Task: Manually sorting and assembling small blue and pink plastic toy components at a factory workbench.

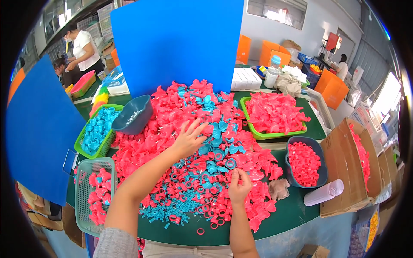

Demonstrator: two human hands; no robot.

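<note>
A large heap of pink plastic parts (165, 109) and blue plastic parts (221, 126) covers the middle of the green table. My left hand (189, 141) reaches over it with fingers spread, the fingertips next to a pink piece and some blue cup-shaped pieces; nothing shows in its grasp. Lower and to the right, my right hand (239, 185) has thumb and fingers pressed together. Whatever it may pinch is too small or hidden to name. Just above those fingertips lies a blue ring-shaped part (231, 163). Small blue clips (167, 212) and pink rings (200, 231) lie toward the near edge.
Left stand a green basket (107, 142) of blue parts, a dark bowl (144, 116) and a grey-green basket (81, 202) of joined pieces. Right are a green tray (262, 136), a dark bin (322, 172), a pink bottle (323, 192) and a cardboard box (340, 150). Blue panels (176, 43) rise behind.
</note>
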